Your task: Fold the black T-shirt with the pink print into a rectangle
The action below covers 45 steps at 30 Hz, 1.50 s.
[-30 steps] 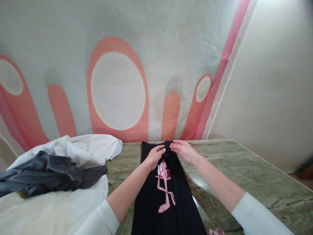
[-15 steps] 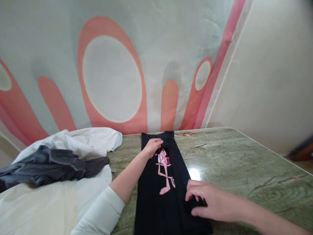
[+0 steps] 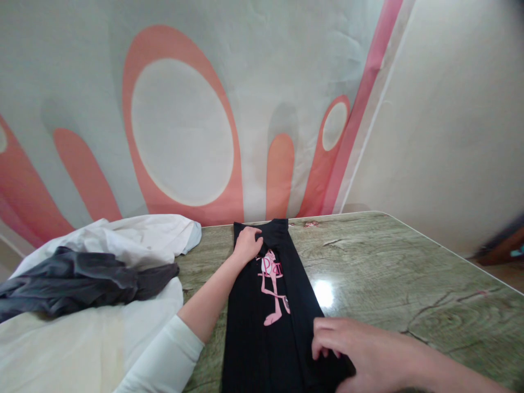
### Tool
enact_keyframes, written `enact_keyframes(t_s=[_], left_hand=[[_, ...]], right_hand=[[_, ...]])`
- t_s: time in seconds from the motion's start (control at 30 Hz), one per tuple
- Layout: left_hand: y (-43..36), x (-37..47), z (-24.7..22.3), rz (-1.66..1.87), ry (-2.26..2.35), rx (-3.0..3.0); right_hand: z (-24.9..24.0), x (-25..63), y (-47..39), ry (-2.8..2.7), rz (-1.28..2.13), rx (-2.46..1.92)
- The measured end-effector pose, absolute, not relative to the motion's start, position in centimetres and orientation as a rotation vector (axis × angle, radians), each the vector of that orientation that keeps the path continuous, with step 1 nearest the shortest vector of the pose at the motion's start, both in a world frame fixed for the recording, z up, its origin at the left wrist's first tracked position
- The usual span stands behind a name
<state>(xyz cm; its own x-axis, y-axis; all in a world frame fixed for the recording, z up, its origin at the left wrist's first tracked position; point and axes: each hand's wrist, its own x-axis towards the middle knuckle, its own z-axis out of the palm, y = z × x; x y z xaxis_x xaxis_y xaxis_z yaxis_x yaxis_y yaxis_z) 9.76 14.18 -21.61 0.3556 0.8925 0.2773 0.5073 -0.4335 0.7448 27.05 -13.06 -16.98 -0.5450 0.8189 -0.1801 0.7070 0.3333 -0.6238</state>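
A black garment (image 3: 245, 338) with a pink cartoon print lies lengthwise on the table, its sides folded inward. My left hand (image 3: 248, 244) rests on its far part near the collar; the fingers are bent against the cloth, and whether they pinch it is hard to tell. At the garment's near right corner is my right hand (image 3: 352, 349), with fingers curled over the black fabric and the thumb below, closed on the edge.
The wood-patterned table (image 3: 368, 262) extends right. On the left lie a dark grey garment (image 3: 82, 278) and white cloths (image 3: 139, 234) in a heap. A patterned wall covering (image 3: 254, 82) stands behind the table.
My right hand has moved down toward the garment's near right corner and closed on it. My left hand has shifted slightly up over the cloth, its fingers more bent.
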Motion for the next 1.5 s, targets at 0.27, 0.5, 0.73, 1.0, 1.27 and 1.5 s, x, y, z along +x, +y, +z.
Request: enact_keyframes(t_s=[0.27, 0.5, 0.73, 1.0, 1.27, 1.5], left_hand=[[13.2, 9.2, -23.1, 0.580, 1.480, 2.187], [13.9, 9.5, -23.5, 0.625, 1.436, 2.237], [16.2, 9.9, -23.7, 0.641, 1.475, 2.297], [20.4, 6.9, -23.0, 1.053, 1.658, 1.872], [21.1, 5.9, -22.6, 1.109, 1.483, 1.726], [21.8, 4.4, -22.7, 1.294, 1.571, 2.013]], right_hand=[[-19.0, 27.4, -11.3, -2.141, 0.583, -1.508], [-21.6, 29.0, -8.4, -2.180, 0.498, -1.550], [-22.1, 29.8, -5.2, -2.065, 0.526, -1.466], [-23.5, 31.0, -3.4, -1.822, 0.333, -1.571], [-23.1, 30.8, 6.2, -1.391, 0.523, -1.741], [-24.3, 29.5, 13.2, -1.307, 0.514, -1.843]])
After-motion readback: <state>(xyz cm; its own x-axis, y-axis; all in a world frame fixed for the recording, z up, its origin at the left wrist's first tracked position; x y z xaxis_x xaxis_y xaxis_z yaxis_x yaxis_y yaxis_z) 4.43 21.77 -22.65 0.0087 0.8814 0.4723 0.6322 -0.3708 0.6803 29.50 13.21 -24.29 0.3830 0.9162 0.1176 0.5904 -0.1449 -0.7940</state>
